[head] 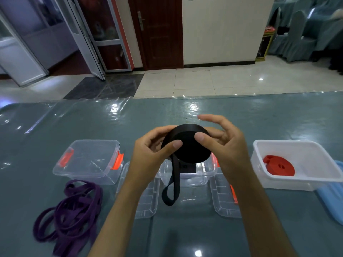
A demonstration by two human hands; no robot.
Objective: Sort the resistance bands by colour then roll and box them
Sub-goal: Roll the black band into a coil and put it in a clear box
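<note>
A black resistance band (187,145), mostly wound into a thick disc, is held above the middle clear box (202,175). My left hand (152,151) grips the roll's left side, thumb on its face. My right hand (222,141) holds the right side, thumb pressed on the face and fingers curved behind it. A loose loop of the black band hangs down in front of the box. Several purple bands (72,212) lie tangled on the table at the left. A rolled red band (279,166) sits inside the white box (304,180) at the right.
A clear box with orange latches (87,160) stands at the left. Two clear lids (148,199) (224,197) lie flat either side of the middle box. A blue lid (334,201) lies at the right edge. The table wears a glossy plastic cover.
</note>
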